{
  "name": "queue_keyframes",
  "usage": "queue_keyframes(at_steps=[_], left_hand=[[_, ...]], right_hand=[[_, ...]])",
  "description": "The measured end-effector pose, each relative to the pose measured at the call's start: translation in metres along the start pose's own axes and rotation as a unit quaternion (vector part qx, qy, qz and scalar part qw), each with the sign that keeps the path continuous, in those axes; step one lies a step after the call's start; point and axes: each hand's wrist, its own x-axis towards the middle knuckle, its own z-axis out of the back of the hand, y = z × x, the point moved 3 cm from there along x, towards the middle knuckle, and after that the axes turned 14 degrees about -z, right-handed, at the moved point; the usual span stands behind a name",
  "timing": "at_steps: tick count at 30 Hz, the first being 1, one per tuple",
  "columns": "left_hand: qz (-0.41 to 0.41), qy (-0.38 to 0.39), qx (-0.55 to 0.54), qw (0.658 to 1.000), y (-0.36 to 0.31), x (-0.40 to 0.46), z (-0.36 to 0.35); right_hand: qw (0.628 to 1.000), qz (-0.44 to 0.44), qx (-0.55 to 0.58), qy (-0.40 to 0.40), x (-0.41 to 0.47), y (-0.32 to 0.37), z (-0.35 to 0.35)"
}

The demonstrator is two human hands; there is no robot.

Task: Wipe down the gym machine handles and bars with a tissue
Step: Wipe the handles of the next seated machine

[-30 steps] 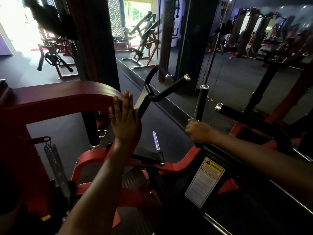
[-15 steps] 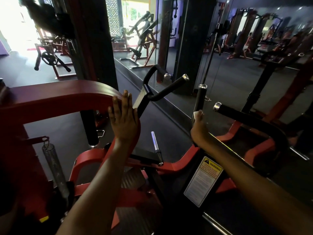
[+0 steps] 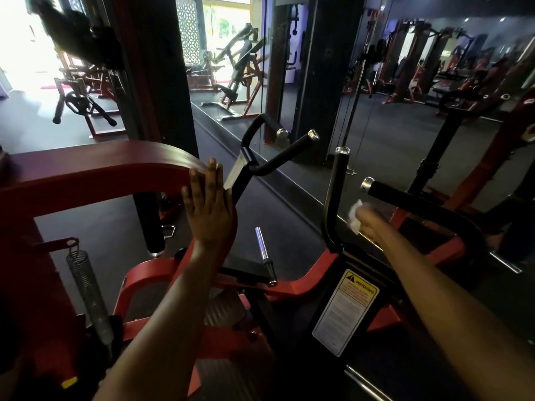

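My right hand [image 3: 372, 224] holds a crumpled white tissue [image 3: 355, 217] just right of the upright black handle [image 3: 335, 195] with a chrome cap, and below the slanted black handle [image 3: 405, 198]. The tissue is close to the upright handle; contact is not clear. My left hand [image 3: 210, 209] rests flat, fingers straight, against the curved end of the red frame arm [image 3: 115, 169]. A second pair of black handles [image 3: 278, 157] stands further back in the middle.
A chrome weight peg [image 3: 264, 250] sticks up between my arms. A coil spring [image 3: 86, 285] hangs at the left. A warning label [image 3: 346, 311] sits on the black panel. A mirror wall [image 3: 405, 111] runs on the right; other machines stand behind.
My right hand has left the base of the upright handle, risen and shifted right, and the white tissue now shows in it. My left hand has stayed on the red arm.
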Motion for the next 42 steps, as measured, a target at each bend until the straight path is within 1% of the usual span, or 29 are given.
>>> queue_keyframes(at_steps=[2,4,6,8,9,10,12,13,14,16,18,19,21,22,24,26,27,29,31,32,33,34,35,36,37,38,39,40,42], left_hand=[[-0.006,-0.001,-0.004,1.0,0.0,-0.001,0.0],[-0.002,0.001,-0.01,1.0,-0.001,-0.001,0.0],[0.007,0.007,-0.019,1.0,-0.002,-0.001,-0.001],[0.014,0.015,-0.025,0.999,-0.001,-0.002,-0.003],[0.013,0.018,-0.023,0.999,-0.001,-0.002,-0.004],[0.011,0.018,-0.02,1.0,-0.001,-0.002,-0.004],[0.011,0.022,-0.026,0.999,-0.001,-0.002,-0.005],[0.015,0.028,-0.034,0.999,-0.001,-0.003,-0.005],[0.02,0.034,-0.04,0.998,-0.002,-0.003,-0.005],[0.023,0.036,-0.043,0.998,-0.003,-0.003,-0.005],[0.018,0.032,-0.048,0.998,-0.003,-0.003,-0.005],[0.016,0.028,-0.048,0.998,-0.002,-0.003,-0.004],[0.009,0.023,-0.042,0.999,-0.002,-0.004,-0.004],[0.006,0.023,-0.042,0.999,-0.002,-0.004,-0.004],[0.002,0.027,-0.053,0.998,-0.001,-0.006,-0.004],[0.004,0.029,-0.062,0.998,-0.001,-0.007,-0.004],[0.004,0.028,-0.066,0.997,-0.001,-0.007,-0.003],[0.005,0.03,-0.069,0.997,-0.001,-0.007,-0.002],[0.007,0.033,-0.062,0.998,-0.001,-0.007,-0.002],[0.005,0.032,-0.056,0.998,-0.002,-0.007,-0.003],[0.002,0.031,-0.05,0.998,-0.002,-0.008,-0.004],[-0.001,0.029,-0.048,0.998,-0.002,-0.008,-0.005],[-0.002,0.027,-0.051,0.998,-0.002,-0.009,-0.006],[0.0,0.026,-0.055,0.998,-0.002,-0.009,-0.007],[0.002,0.024,-0.058,0.998,-0.003,-0.009,-0.007],[0.003,0.02,-0.059,0.998,-0.003,-0.008,-0.007],[0.003,0.019,-0.058,0.998,-0.002,-0.008,-0.007],[0.002,0.021,-0.06,0.998,-0.002,-0.008,-0.006],[0.001,0.025,-0.07,0.997,-0.002,-0.007,-0.006]], right_hand=[[0.996,0.056,0.008,0.069,-0.002,0.01,-0.018],[0.991,0.02,-0.026,0.133,-0.009,0.002,-0.025],[0.977,-0.02,-0.116,0.176,-0.012,-0.017,-0.02],[0.959,-0.041,-0.217,0.177,-0.016,-0.03,-0.015],[0.947,-0.037,-0.28,0.153,-0.021,-0.029,-0.015],[0.924,-0.016,-0.364,0.113,-0.026,-0.025,-0.017],[0.862,0.044,-0.505,0.001,-0.037,-0.01,-0.021],[0.843,0.077,-0.531,-0.042,-0.045,0.002,-0.024],[0.832,0.128,-0.533,-0.079,-0.052,0.017,-0.028],[0.803,0.283,-0.507,-0.132,-0.061,0.054,-0.038],[0.736,0.43,-0.497,-0.165,-0.06,0.091,-0.047],[0.69,0.468,-0.52,-0.187,-0.052,0.106,-0.046],[0.582,0.494,-0.609,-0.215,-0.025,0.122,-0.038],[0.54,0.491,-0.649,-0.215,-0.015,0.122,-0.033],[0.48,0.496,-0.696,-0.197,0.0,0.11,-0.029],[0.41,0.505,-0.741,-0.164,0.003,0.081,-0.034],[0.391,0.515,-0.749,-0.144,0.004,0.064,-0.037],[0.382,0.526,-0.756,-0.071,-0.001,0.025,-0.044],[0.364,0.476,-0.8,0.032,-0.012,-0.006,-0.052],[0.363,0.432,-0.822,0.083,-0.022,-0.011,-0.054],[0.399,0.389,-0.822,0.12,-0.03,-0.005,-0.056],[0.463,0.366,-0.796,0.137,-0.032,0.009,-0.06],[0.528,0.387,-0.747,0.117,-0.034,0.032,-0.063],[0.577,0.446,-0.681,0.058,-0.035,0.06,-0.063],[0.6,0.518,-0.609,-0.03,-0.034,0.087,-0.061],[0.603,0.56,-0.552,-0.131,-0.032,0.108,-0.056],[0.598,0.561,-0.532,-0.212,-0.027,0.121,-0.052],[0.582,0.533,-0.558,-0.256,-0.022,0.126,-0.05],[0.559,0.451,-0.649,-0.253,-0.006,0.122,-0.052]])
